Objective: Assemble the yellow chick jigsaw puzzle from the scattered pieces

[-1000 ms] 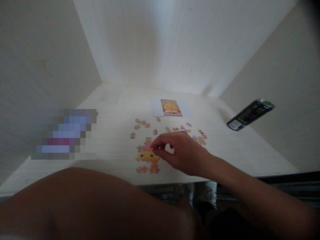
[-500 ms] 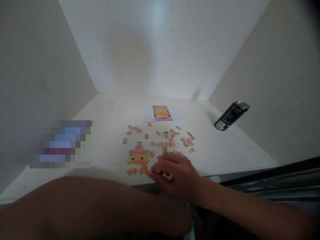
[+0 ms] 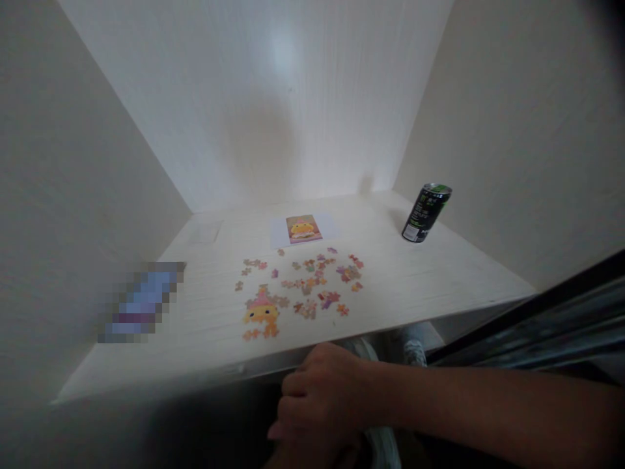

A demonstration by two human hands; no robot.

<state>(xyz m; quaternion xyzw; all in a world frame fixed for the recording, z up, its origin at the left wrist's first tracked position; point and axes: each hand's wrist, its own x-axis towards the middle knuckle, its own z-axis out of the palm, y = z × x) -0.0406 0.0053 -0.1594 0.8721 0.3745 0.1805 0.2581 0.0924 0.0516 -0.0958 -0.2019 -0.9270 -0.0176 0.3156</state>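
My right hand (image 3: 317,394) is below the front edge of the tabletop, back up, with its fingers curled. Under it shows a bit of skin of my left hand or arm (image 3: 297,453), and the two seem to touch. The fingers of my left hand are hidden. On the table above them lies a partly joined jigsaw puzzle (image 3: 262,314), showing a yellow face with a pink hat. Loose puzzle pieces (image 3: 306,309) are scattered to its right and behind it.
Behind the pieces a picture card (image 3: 303,228) of the yellow figure lies on white paper (image 3: 279,233). A black drink can (image 3: 426,213) stands at the right. A blurred-out flat object (image 3: 146,299) lies at the left, near a clear sheet (image 3: 205,232). Pale panels enclose the table.
My right hand has drawn back from the puzzle to below the table edge. The left arm has dropped mostly out of sight. My view has shifted, and the joined part looks the same.
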